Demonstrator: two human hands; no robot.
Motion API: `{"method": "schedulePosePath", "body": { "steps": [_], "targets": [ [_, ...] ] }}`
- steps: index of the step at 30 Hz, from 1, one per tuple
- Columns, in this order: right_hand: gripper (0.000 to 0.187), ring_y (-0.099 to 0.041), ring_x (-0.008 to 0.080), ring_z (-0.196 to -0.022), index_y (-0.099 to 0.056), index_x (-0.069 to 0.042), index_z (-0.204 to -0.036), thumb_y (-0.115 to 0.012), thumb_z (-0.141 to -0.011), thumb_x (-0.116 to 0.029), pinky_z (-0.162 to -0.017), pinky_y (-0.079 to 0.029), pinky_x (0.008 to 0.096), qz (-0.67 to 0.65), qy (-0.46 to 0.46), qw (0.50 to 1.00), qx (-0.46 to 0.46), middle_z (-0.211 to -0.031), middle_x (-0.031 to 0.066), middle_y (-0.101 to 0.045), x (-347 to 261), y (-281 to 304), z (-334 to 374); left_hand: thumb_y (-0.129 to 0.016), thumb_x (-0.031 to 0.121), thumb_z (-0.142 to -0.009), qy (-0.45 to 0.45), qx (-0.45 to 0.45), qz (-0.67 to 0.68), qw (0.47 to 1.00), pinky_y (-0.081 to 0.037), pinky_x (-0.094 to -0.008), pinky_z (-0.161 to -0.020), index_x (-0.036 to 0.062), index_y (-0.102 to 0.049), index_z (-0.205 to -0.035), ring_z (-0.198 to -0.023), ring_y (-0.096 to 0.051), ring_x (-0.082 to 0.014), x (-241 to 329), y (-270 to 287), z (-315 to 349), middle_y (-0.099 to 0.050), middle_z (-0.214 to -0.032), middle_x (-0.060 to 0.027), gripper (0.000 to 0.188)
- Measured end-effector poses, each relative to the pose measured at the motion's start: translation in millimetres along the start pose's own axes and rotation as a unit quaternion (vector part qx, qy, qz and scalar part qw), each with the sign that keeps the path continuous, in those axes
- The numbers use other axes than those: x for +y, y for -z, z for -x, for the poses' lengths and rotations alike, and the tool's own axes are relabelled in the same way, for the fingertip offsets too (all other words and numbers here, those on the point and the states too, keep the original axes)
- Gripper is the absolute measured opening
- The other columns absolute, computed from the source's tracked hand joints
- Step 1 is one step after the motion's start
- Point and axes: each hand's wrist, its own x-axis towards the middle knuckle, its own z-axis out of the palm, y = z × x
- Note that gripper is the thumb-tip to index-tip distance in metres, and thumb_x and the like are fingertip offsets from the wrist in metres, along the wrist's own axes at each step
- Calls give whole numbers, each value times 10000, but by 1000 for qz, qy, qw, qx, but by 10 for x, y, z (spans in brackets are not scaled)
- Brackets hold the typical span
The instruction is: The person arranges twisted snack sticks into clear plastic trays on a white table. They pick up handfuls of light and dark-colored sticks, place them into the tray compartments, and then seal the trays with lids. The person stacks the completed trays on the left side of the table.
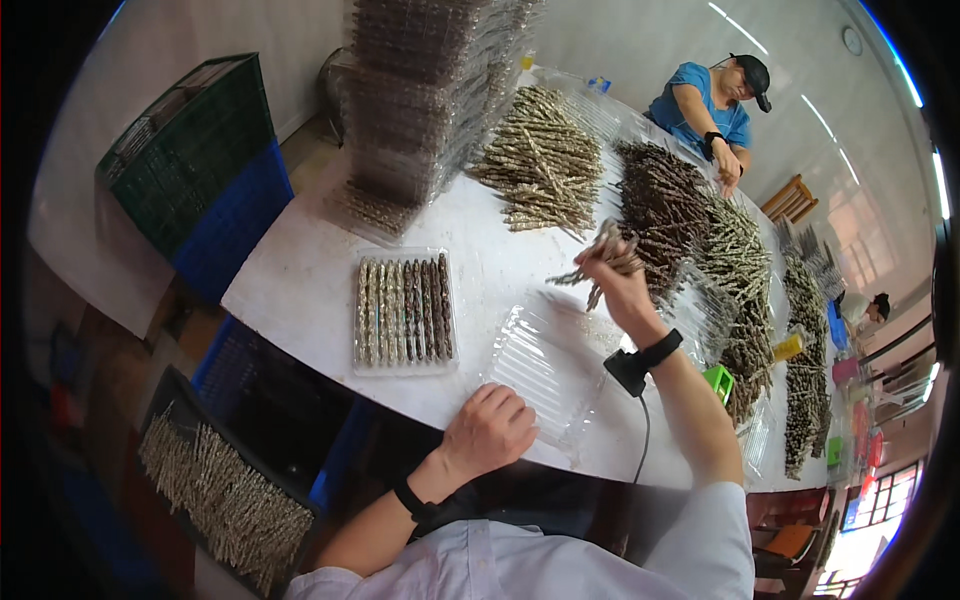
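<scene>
Over the middle of the table, my right hand (622, 288) is closed round a bunch of thin, twisted, grey-brown sticks (608, 248). My left hand (490, 430) rests at the near table edge with curled fingers, palm side hidden; nothing sticks out of it. Beside it lies a clear grooved plastic tray (535, 365) with no sticks in its grooves. Further left, a second clear tray (455, 340) holds a row of twisted sticks (400, 310), pale at the left and darker at the right. Behind my right hand lies a heap of dark brown sticks (655, 195).
Filled clear trays (420, 110) rise in a tall stack at the back left. Pale sticks (545, 160) and greenish sticks (735, 245) lie heaped on the table. A dark crate of sticks (225, 490) stands lower left. Across the table sits another person (690, 100).
</scene>
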Motion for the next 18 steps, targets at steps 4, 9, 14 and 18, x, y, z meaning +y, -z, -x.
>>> {"method": "schedulePosePath", "body": {
  "steps": [4,9,14,18],
  "targets": [
    [116,-613,149,-900,-612,-39,-951,-678,-857,-21,-821,-474,299,-65,-19,998,-3,-942,62,-673,-479,-19,96,-710,117,-724,-21,19,-39,999,-466,-403,-872,57,-629,-821,-942,-585,-270,-5,-43,19,-602,-933,-86,140],
    [243,-596,134,-870,-590,-18,-1057,-679,-832,-15,-773,-483,286,-123,-149,979,-71,-920,65,-644,-981,-297,658,-727,105,-692,-19,44,-86,995,-451,-413,-889,72,-673,-855,-967,-573,-258,44,-71,89,-609,-1004,-66,175],
    [269,-612,142,-825,-599,-11,-1086,-692,-835,-41,-757,-507,284,-263,-251,930,-54,-904,61,-656,-826,-242,891,-743,126,-703,4,48,-66,997,-441,-411,-872,80,-682,-892,-956,-568,-259,60,-66,72,-604,-997,-57,204],
    [283,-615,136,-834,-605,-19,-1095,-702,-830,-46,-778,-509,282,-266,-279,923,-17,-923,55,-667,-698,-278,1012,-708,207,-836,61,99,77,990,-470,-380,-814,50,-677,-939,-866,-588,-252,125,-20,15,-614,-968,-74,191]
  ]
}}
